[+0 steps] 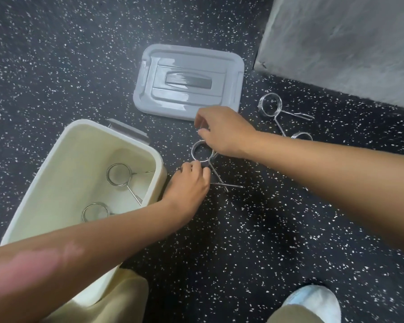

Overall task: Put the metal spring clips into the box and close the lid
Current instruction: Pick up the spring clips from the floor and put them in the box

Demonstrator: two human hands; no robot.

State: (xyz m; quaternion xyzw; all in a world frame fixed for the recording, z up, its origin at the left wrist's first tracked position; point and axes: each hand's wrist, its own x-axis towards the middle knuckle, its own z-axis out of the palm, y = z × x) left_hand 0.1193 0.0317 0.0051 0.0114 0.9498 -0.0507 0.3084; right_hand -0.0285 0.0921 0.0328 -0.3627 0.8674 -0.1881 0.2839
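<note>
A cream box (56, 164) stands open on the floor at the left, with two metal spring clips (119, 174) inside it. Its grey lid (189, 80) lies flat on the floor behind. Between box and lid a spring clip (202, 153) lies on the floor. My left hand (189, 183) pinches the near side of its coil, and my right hand (222, 132) pinches its far side. Another spring clip (269, 104) lies to the right, and a further coil (301, 136) peeks out behind my right forearm.
The floor is black rubber with white speckles. A grey concrete wall (348, 43) rises at the upper right. My knee in beige trousers (117, 301) and a light shoe (313, 301) are at the bottom. A grey latch (128, 130) sits on the box's far rim.
</note>
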